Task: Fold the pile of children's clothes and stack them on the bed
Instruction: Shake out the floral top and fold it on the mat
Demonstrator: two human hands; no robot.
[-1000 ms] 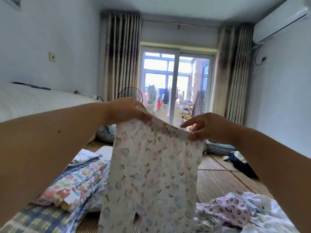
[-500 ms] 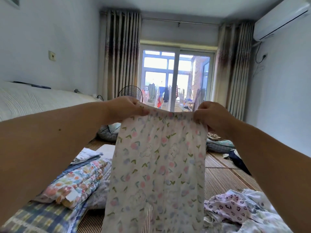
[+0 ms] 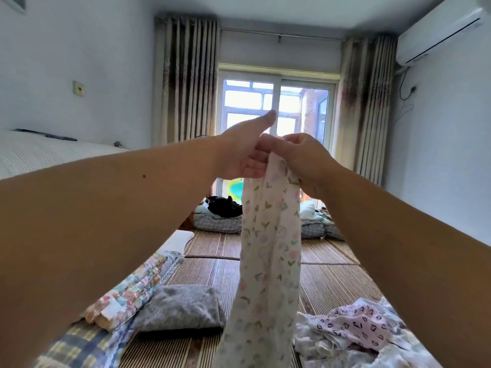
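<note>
The trousers (image 3: 268,248) hang in the air at the middle of the view, doubled lengthwise, long axis vertical, waist end up and leg ends down past the lower edge of the frame. The right hand (image 3: 303,160) pinches the gathered waist end, fingers curled round the cloth. The left hand (image 3: 239,155) touches the right hand at the same point, thumb raised clear; its fingers are hidden behind the cloth, so whether it grips cannot be told. The whole garment lies directly below the grip, above the mat (image 3: 332,282). The folded stack (image 3: 132,290) lies low on the left-hand side; the unfolded pile (image 3: 353,328) lies low on the right. Judgement: the next move is to lower the trousers, leg ends first, then fold crosswise and pass left to the stack.
</note>
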